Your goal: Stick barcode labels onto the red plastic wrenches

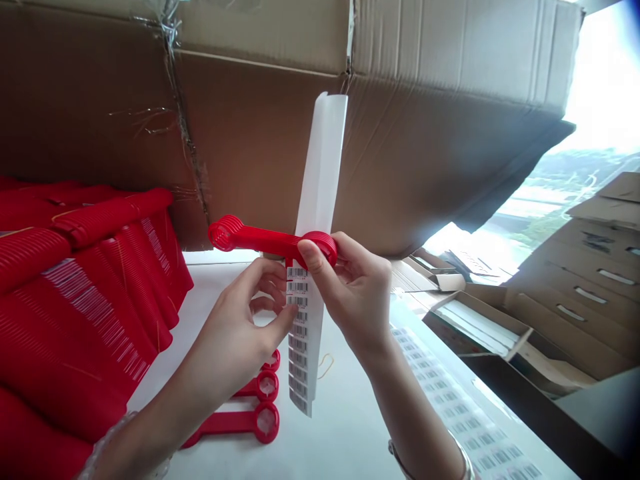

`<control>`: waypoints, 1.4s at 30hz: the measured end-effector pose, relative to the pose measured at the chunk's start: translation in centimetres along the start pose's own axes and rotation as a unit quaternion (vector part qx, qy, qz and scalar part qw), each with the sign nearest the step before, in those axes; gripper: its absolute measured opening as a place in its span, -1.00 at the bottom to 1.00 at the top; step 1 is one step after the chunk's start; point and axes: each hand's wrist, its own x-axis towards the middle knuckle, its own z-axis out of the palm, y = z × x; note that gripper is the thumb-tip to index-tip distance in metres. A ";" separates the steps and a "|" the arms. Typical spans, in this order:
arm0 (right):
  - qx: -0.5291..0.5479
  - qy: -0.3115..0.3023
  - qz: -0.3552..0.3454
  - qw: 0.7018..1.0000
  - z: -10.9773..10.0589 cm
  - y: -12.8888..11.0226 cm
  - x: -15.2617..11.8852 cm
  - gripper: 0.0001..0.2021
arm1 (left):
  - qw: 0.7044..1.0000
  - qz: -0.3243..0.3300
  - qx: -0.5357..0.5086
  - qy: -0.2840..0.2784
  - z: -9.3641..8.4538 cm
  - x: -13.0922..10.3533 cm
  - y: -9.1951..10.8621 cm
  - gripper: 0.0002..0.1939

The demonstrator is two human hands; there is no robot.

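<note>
R hand (pixel 357 293) clamped on red ring-ended plastic pcs (pixel 265 238) & barcode-label strip (pixel 300 360) over desk (pixel 350 417); L hand (pixel 245 320) pinches strip's edge; prob. label-peeling step, next needing gentle, steady pull.

Past the far right corner of the table (pixel 345 413), the window (pixel 603 100) is overexposed; the large carton (pixel 255 147) is shaded.

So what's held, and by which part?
Right hand grips the red stack by one round end; left hand touches the label sheet at one edge, grip unclear.
</note>
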 end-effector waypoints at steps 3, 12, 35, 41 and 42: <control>-0.013 -0.015 0.002 1.000 0.0 0.1 -0.1 -0.61 | 0.999 0.016 0.037 0.017 0.3 -0.1 -0.4 -0.78; -0.008 -0.070 0.099 0.993 0.1 0.9 0.1 -0.56 | 0.970 0.135 0.196 0.050 1.7 -0.8 -0.7 -0.61; 0.133 -0.094 0.209 0.964 -1.7 -1.2 0.9 -0.63 | 0.983 -0.010 -0.166 0.073 -2.4 -0.8 2.2 -0.75; 0.149 -0.096 0.220 0.959 -1.7 -1.5 0.7 -0.63 | 0.984 0.004 -0.149 0.102 -2.2 -1.0 2.3 -0.73; 0.151 -0.097 0.222 0.958 -1.7 -1.6 0.7 -0.62 | 0.984 0.004 -0.147 0.103 -2.2 -1.0 2.3 -0.72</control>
